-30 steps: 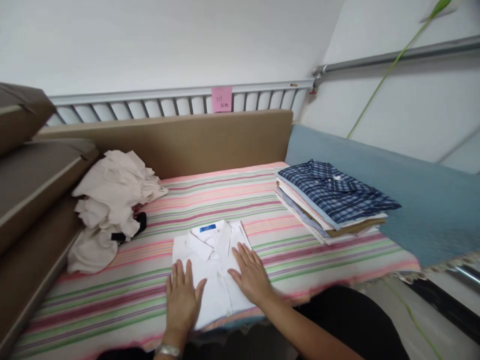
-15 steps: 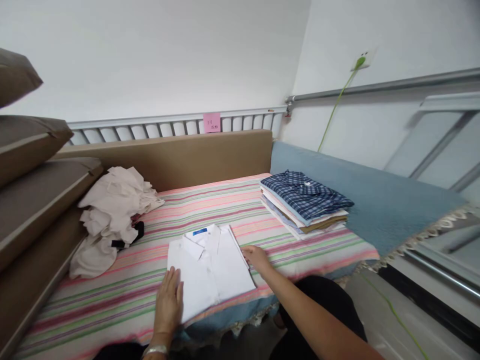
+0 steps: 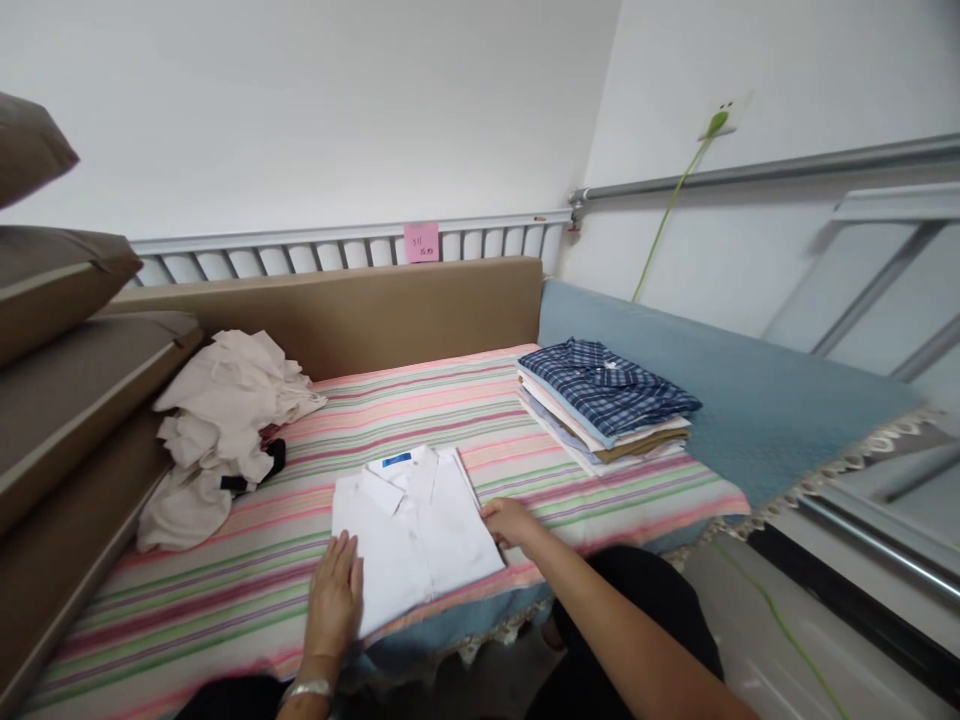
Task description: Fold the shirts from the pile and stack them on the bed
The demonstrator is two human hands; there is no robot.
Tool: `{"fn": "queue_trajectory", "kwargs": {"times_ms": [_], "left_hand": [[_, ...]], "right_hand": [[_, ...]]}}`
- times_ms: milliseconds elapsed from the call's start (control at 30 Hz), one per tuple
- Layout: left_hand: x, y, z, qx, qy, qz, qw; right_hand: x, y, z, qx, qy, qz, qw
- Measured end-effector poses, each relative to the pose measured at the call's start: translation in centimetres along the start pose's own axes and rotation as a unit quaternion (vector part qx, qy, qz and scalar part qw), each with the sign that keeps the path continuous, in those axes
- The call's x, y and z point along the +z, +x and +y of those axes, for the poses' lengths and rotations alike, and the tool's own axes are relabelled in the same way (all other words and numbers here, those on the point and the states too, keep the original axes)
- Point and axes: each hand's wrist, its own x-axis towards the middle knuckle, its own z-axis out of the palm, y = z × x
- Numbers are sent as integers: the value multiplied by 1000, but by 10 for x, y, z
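A folded white shirt point(image 3: 417, 530) with a blue neck label lies on the striped bedspread point(image 3: 225, 590) near its front edge. My left hand point(image 3: 334, 593) lies flat with fingers together at the shirt's left edge, touching it. My right hand point(image 3: 508, 522) sits at the shirt's right edge with its fingers curled under or against the fabric. A stack of folded shirts point(image 3: 606, 405), a blue plaid one on top, rests at the right of the bedspread.
A heap of crumpled cream garments point(image 3: 221, 425) lies at the left beside stacked brown cushions point(image 3: 67, 350). A tan headboard point(image 3: 360, 305) and white railing run behind. A blue cover point(image 3: 742, 400) spreads at the right; a green cable point(image 3: 667, 215) hangs from a wall socket.
Both hands slid off the top of the white shirt to its left and right edges. The view swung to the right and drew back.
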Motion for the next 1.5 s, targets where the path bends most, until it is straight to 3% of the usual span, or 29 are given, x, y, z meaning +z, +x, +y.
{"fn": "queue_trajectory", "kwargs": {"times_ms": [233,800,933,1067,1167,1233,1367,1500], "left_hand": [[4,-1,-1,8,19,10,1000],[6,-3,-3,30,42,29,998],[-2,-2,3,12,48,12,999],[-13,0,34,-33,101,34,994],[-13,1,65,5,118,17,993],[-8,2,78,33,127,-1,991],[0,1,82,80,147,-35,985],[0,0,76,88,161,-50,982]], "right_hand": [[-5,-11,-10,14,-18,-57,998],[5,-5,-7,-46,-172,19,984],[3,-6,-9,-97,-245,73,962],[6,-26,-23,-165,-292,128,933],[24,-40,-31,-302,-337,153,879],[39,-41,-27,-377,-368,135,839],[59,-26,-2,-396,-408,88,818],[58,-13,16,-398,-414,96,813]]}}
